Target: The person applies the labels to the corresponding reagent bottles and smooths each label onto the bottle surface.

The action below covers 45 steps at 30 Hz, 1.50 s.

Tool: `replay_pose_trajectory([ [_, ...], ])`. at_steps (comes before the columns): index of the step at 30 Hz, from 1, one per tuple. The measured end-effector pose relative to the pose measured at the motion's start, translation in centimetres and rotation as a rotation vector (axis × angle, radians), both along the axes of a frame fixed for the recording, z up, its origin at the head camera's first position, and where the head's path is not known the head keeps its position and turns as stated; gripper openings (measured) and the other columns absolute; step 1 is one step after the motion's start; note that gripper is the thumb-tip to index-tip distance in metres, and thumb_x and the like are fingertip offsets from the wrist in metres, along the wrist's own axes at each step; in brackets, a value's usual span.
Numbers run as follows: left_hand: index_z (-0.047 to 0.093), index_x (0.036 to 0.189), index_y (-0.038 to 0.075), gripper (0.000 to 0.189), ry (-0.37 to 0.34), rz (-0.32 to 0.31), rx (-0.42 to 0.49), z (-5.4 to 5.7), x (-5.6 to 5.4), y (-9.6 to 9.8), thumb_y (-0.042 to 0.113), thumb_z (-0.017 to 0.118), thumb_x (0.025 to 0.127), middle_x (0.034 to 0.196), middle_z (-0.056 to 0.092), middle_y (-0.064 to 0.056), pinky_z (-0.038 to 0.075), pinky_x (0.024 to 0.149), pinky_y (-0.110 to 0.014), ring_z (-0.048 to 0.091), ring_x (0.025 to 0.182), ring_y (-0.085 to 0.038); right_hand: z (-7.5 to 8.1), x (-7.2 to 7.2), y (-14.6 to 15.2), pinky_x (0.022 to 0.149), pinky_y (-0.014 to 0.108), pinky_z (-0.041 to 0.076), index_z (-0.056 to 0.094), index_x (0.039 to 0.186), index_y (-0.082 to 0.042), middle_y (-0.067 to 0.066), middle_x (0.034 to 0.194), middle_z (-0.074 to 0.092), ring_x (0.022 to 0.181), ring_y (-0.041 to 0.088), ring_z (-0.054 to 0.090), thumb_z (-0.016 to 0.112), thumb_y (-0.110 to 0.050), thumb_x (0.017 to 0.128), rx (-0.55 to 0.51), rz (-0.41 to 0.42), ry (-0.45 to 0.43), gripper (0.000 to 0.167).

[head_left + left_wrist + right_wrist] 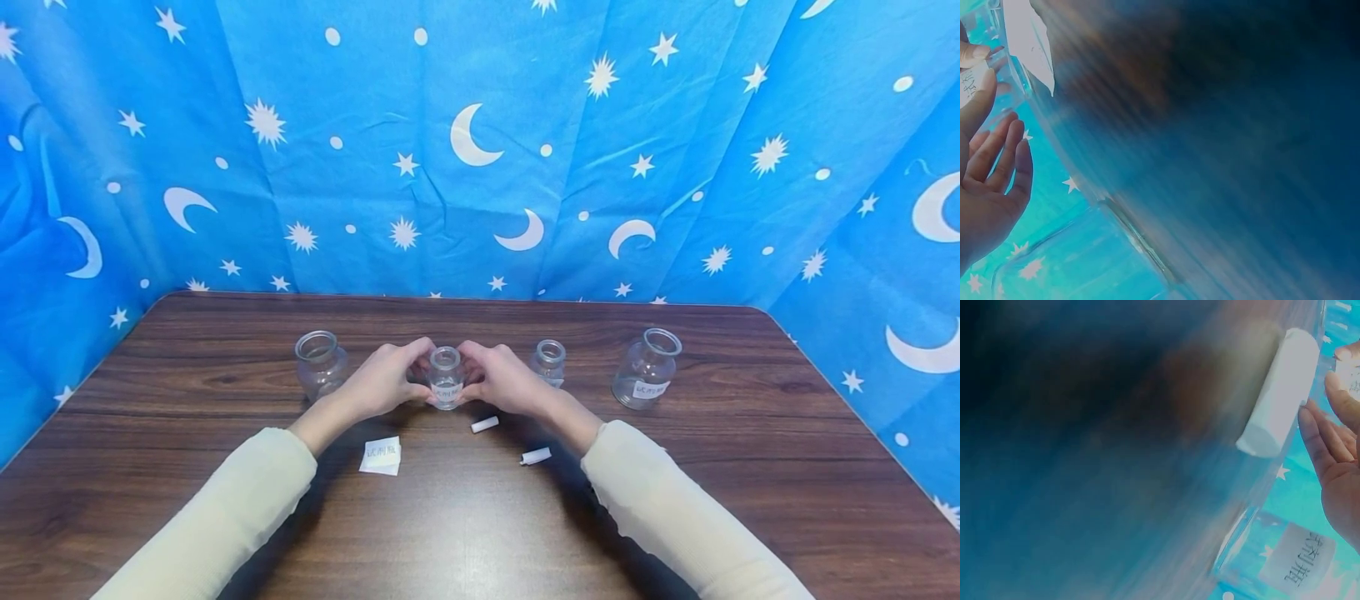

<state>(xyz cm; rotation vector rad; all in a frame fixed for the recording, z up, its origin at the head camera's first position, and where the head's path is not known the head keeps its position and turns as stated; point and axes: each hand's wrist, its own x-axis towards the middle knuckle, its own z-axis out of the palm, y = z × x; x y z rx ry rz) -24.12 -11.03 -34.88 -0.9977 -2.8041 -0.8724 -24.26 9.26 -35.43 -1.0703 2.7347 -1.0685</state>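
A small clear glass bottle (446,360) stands upright on the table between the two hands, a white handwritten label (447,392) on its front. From its left side the left hand (384,380) grips it, thumb at the label's edge. On the opposite side the right hand (504,381) holds it likewise. In the left wrist view, the left thumb (980,105) presses by the label, with the other fingers loosely spread behind. The right wrist view shows the right thumb (1342,403) at the label's other edge. The backs of the fingers are partly hidden by the bottle.
A larger glass jar (318,354) stands left of the hands. To the right are another small bottle (551,354) and a large labelled jar (651,362). White paper labels (381,456) and two white cylindrical pieces (484,425) lie nearer. A blue curtain (450,208) hangs behind the table.
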Motion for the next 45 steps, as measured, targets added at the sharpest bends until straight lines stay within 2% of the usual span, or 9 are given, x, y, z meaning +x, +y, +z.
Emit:
replay_pose_trajectory([
  [8, 0.054, 0.096, 0.013, 0.038, -0.011, -0.022, 0.002, 0.2, -0.1, 0.1, 0.019, 0.079, 0.067, 0.09, 0.067, -0.001, 0.049, 0.073, -0.035, 0.063, 0.085, -0.018, 0.1, -0.3, 0.5, 0.068, 0.023, 0.049, 0.058, 0.102, -0.006, 0.006, 0.087, 0.069, 0.079, 0.011, 0.064, 0.075, -0.006, 0.072, 0.014, 0.006, -0.016, 0.035],
  [14, 0.055, 0.094, 0.012, 0.036, -0.005, -0.028, -0.004, 0.3, -0.3, 0.1, 0.019, 0.078, 0.067, 0.09, 0.068, -0.003, 0.049, 0.076, -0.036, 0.064, 0.086, -0.019, 0.1, -0.4, 0.7, 0.06, 0.023, 0.051, 0.058, 0.105, 0.001, 0.011, 0.085, 0.068, 0.068, 0.011, 0.064, 0.069, -0.003, 0.078, -0.054, 0.039, -0.158, 0.03],
  [16, 0.056, 0.096, 0.012, 0.036, -0.013, -0.03, -0.004, 0.3, -0.4, 0.0, 0.019, 0.078, 0.068, 0.092, 0.068, -0.004, 0.048, 0.078, -0.037, 0.064, 0.088, -0.019, 0.2, -0.4, 0.8, 0.061, 0.022, 0.051, 0.057, 0.105, 0.002, 0.012, 0.086, 0.068, 0.069, 0.011, 0.064, 0.068, -0.004, 0.079, -0.059, 0.043, -0.18, 0.029],
  [23, 0.063, 0.108, 0.006, 0.036, -0.126, 0.0, 0.014, 0.9, -0.4, -0.3, 0.017, 0.073, 0.075, 0.098, 0.067, -0.006, 0.047, 0.081, -0.037, 0.063, 0.091, -0.019, 0.5, -0.5, 0.9, 0.071, 0.024, 0.049, 0.059, 0.108, -0.001, 0.007, 0.088, 0.068, 0.079, 0.011, 0.064, 0.068, -0.011, 0.08, 0.04, 0.025, -0.09, 0.03],
  [28, 0.059, 0.118, 0.004, 0.043, -0.146, 0.012, -0.025, 1.1, -0.3, -0.5, 0.021, 0.069, 0.08, 0.103, 0.066, -0.007, 0.046, 0.084, -0.037, 0.062, 0.096, -0.021, 0.7, -0.7, 1.0, 0.076, 0.026, 0.048, 0.06, 0.112, -0.002, 0.003, 0.089, 0.068, 0.08, 0.008, 0.061, 0.065, -0.015, 0.084, 0.069, 0.019, -0.12, 0.031],
  [31, 0.051, 0.127, 0.001, 0.052, -0.165, 0.007, -0.039, 0.9, -0.2, -0.7, 0.02, 0.068, 0.082, 0.104, 0.066, -0.009, 0.045, 0.086, -0.038, 0.061, 0.099, -0.022, 0.9, -0.6, 1.0, 0.078, 0.027, 0.047, 0.058, 0.117, -0.001, 0.004, 0.092, 0.068, 0.082, 0.009, 0.061, 0.063, -0.018, 0.086, 0.089, 0.007, -0.136, 0.036],
  [35, 0.045, 0.129, -0.005, 0.059, -0.214, 0.04, -0.108, 1.1, 0.4, -1.2, 0.019, 0.069, 0.081, 0.098, 0.066, -0.009, 0.047, 0.081, -0.037, 0.062, 0.092, -0.022, 1.1, -0.2, 1.1, 0.08, 0.029, 0.047, 0.059, 0.115, 0.0, 0.005, 0.096, 0.067, 0.088, 0.012, 0.062, 0.063, -0.022, 0.086, 0.119, -0.004, -0.11, 0.037],
  [40, 0.062, 0.106, -0.001, 0.035, -0.27, 0.033, -0.196, 1.6, 2.0, -2.6, 0.016, 0.072, 0.077, 0.078, 0.062, 0.002, 0.047, 0.067, -0.029, 0.057, 0.072, -0.011, 1.3, 0.6, 1.7, 0.07, 0.025, 0.046, 0.066, 0.098, -0.005, -0.003, 0.083, 0.066, 0.075, 0.007, 0.058, 0.065, -0.022, 0.085, 0.151, 0.024, -0.083, 0.022],
  [45, 0.064, 0.09, 0.006, 0.021, -0.288, 0.007, -0.236, 1.7, 3.9, -4.0, 0.016, 0.074, 0.074, 0.068, 0.057, 0.006, 0.044, 0.06, -0.027, 0.052, 0.063, -0.006, 1.4, 1.6, 1.6, 0.069, 0.022, 0.045, 0.066, 0.094, -0.004, -0.004, 0.082, 0.065, 0.074, 0.005, 0.056, 0.065, -0.02, 0.085, 0.145, 0.11, -0.113, 0.018],
])
